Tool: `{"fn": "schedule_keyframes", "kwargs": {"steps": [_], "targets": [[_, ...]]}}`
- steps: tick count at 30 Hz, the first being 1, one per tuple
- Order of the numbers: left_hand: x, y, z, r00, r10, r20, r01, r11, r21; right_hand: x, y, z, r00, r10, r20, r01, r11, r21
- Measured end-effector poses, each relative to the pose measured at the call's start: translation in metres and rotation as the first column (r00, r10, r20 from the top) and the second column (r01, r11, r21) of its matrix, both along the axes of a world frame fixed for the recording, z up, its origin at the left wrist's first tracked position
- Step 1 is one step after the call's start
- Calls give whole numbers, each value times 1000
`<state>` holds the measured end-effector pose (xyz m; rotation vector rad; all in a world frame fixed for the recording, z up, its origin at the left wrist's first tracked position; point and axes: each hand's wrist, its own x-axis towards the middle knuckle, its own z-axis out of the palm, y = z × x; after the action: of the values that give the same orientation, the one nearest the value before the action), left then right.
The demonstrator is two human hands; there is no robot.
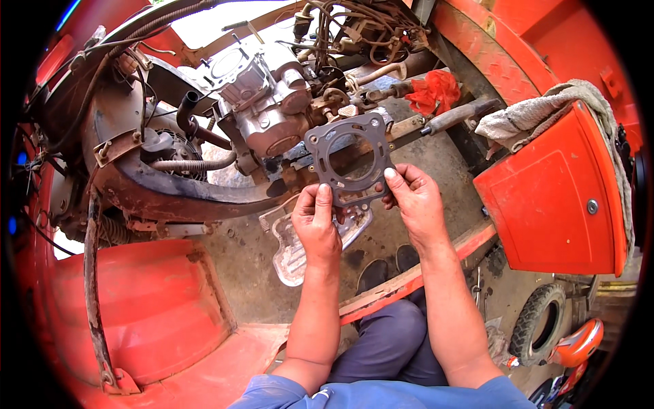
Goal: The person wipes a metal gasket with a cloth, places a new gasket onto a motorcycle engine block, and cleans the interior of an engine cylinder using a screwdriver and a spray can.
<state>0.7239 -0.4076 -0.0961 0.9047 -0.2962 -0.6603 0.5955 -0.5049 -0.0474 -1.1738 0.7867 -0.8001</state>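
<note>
A flat dark grey head gasket [351, 185] with a large round opening is held up in front of the engine. At its lower left corner, my left hand [317, 225] pinches it with the thumb on top. My right hand [417, 201] grips the lower right edge, thumb pressed on its face and fingers curled behind. The gasket is tilted toward me, and bolt holes and slots show around its rim. Just beyond it stands the silver engine [269, 126], its open upper face showing at the far left.
Below the gasket, a ribbed metal cover [289, 255] lies on the ground, partly hidden by my left hand. Tangled wires [381, 27] hang behind the engine. A red box [555, 198] with a draped towel [538, 112] is at right, near a tyre [538, 324]. A red rag [434, 92] rests farther back.
</note>
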Motion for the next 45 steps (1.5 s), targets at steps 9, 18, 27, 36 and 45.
{"fn": "schedule_keyframes", "kwargs": {"steps": [9, 18, 27, 36, 45], "targets": [[0, 1, 2, 1000, 4, -5, -4, 1000, -2, 1, 1, 0, 1000, -18, -20, 18, 1000, -13], [-1, 0, 2, 995, -31, 91, 30, 1000, 9, 0, -6, -6, 990, -117, 75, 122, 990, -67], [-11, 5, 9, 905, -302, 300, 271, 952, 141, -25, -24, -2, 960, -217, 174, 235, 968, -90], [-9, 4, 1, 904, -298, 305, 285, 955, 89, -33, -33, -3, 912, -335, 234, 345, 939, 2], [27, 3, 3, 996, 11, -85, -18, 997, -75, -46, -51, -1, 870, -456, 186, 428, 887, 172]]}}
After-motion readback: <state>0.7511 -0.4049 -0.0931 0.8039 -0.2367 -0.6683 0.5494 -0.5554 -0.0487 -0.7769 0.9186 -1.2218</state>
